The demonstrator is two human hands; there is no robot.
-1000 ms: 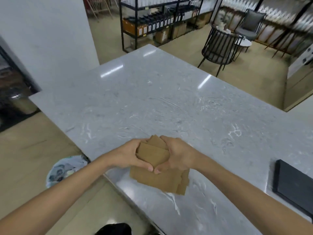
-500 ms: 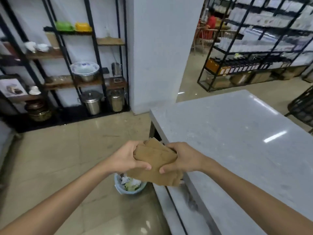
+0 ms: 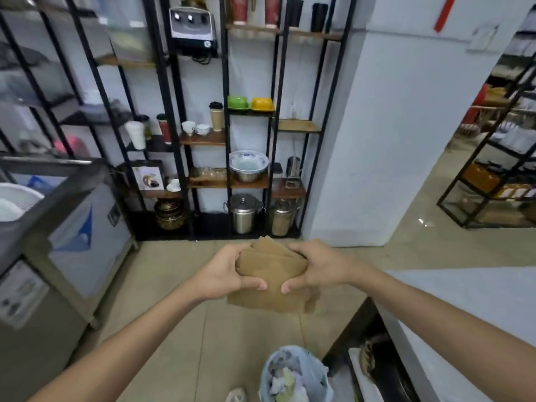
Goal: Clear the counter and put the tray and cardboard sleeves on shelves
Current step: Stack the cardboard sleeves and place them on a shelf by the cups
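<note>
A stack of flat brown cardboard sleeves [image 3: 271,278] is held in the air over the floor, in front of me. My left hand [image 3: 224,272] grips its left side and my right hand [image 3: 317,266] grips its right side, thumbs underneath toward me. A black metal shelf unit [image 3: 226,132] with wooden boards stands straight ahead against the wall, a bare board [image 3: 297,126] at its right. The grey marble counter [image 3: 475,314] lies at the lower right. No tray shows in this view.
The shelves hold cups, a green and a yellow dish, a bowl [image 3: 248,168], steel pots [image 3: 243,213] and a blender base [image 3: 193,27]. A lined waste bin [image 3: 294,375] stands on the floor below my hands. A steel appliance [image 3: 58,250] is at the left, a white pillar [image 3: 391,140] at the right.
I have lifted the sleeves off the counter with both hands and turned left. The view went from the counter top to the shelf unit; the counter now sits at the right edge.
</note>
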